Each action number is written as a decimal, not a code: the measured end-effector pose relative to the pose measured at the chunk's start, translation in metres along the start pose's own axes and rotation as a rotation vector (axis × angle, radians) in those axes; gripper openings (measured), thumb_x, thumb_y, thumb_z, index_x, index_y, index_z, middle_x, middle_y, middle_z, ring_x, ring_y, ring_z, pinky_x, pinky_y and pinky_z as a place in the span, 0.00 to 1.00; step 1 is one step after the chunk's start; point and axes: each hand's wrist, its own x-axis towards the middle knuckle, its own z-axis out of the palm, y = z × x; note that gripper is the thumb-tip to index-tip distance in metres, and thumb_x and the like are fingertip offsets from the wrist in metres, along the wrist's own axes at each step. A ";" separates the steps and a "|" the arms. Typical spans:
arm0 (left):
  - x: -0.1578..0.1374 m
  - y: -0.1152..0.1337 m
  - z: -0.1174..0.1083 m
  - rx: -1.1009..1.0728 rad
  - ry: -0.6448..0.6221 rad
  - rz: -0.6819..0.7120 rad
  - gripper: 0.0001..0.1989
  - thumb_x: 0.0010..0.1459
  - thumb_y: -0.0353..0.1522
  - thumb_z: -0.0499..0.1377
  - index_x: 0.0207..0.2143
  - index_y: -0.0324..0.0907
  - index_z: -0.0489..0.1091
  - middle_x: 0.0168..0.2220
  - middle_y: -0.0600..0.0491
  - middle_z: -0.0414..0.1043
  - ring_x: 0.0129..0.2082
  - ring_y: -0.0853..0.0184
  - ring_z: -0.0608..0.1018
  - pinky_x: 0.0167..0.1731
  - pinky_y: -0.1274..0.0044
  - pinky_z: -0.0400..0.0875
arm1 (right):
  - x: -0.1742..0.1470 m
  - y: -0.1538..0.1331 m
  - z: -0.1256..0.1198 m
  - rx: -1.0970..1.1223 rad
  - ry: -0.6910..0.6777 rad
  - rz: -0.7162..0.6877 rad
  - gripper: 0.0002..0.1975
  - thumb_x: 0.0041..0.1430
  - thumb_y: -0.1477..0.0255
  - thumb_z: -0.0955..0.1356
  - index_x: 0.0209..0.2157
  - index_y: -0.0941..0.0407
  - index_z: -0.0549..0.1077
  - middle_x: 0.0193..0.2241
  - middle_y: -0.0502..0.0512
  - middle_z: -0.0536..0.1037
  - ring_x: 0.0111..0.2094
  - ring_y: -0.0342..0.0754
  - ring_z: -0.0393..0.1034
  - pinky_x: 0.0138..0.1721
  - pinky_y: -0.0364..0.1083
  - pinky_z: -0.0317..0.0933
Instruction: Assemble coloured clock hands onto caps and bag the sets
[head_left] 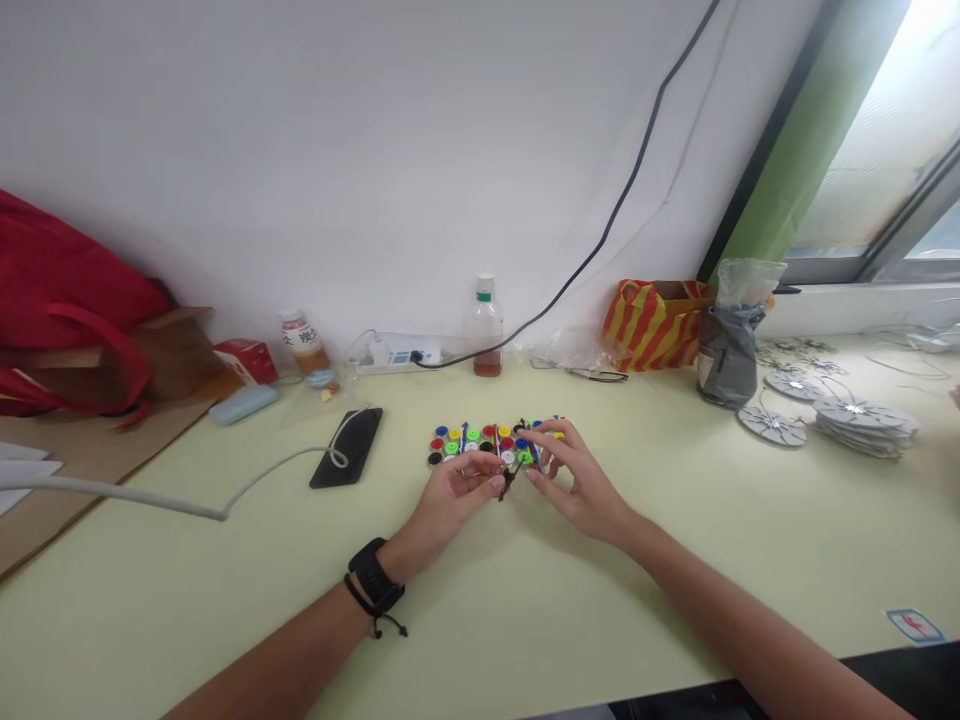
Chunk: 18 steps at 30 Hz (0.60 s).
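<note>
Which way the black piece points: The small black piece (pixel 508 480) lies on a slant. Its long way runs from low on the left to high on the right. The thin end points up and away from the person, toward the gap between the right hand's thumb and fingers.
Where the black piece is: At the tips of the left hand, just in front of the round caps (pixel 451 449), near the middle of the table (pixel 465 640).
How the black piece looks: Dark all over, with a chunky bit low down and a skinny stick poking out. It is too small to see more.
Left hand: The left hand (pixel 452 494) has its thumb and pointing finger pinched on the black piece. A black watch (pixel 376 575) is on the wrist.
Right hand: The right hand (pixel 581 483) is part-way open, with thumb and fingers apart. Its fingers reach over the caps; I cannot tell if they touch them.
Round caps: Red, blue, yellow, green, white and black ones sit close together in rows, with a few thin sticks among them.
Left of the caps: A black phone (pixel 362 442) lies flat, with a pale cord (pixel 277 463) across it.
Behind the caps: A clear bottle (pixel 487 330) stands upright by the wall.
</note>
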 end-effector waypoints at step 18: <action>-0.001 0.001 0.001 -0.002 -0.035 0.000 0.15 0.59 0.37 0.69 0.46 0.42 0.76 0.43 0.49 0.77 0.44 0.63 0.80 0.50 0.68 0.77 | 0.004 -0.018 -0.003 0.306 -0.134 0.235 0.12 0.64 0.62 0.71 0.42 0.53 0.69 0.31 0.48 0.69 0.30 0.44 0.63 0.32 0.44 0.59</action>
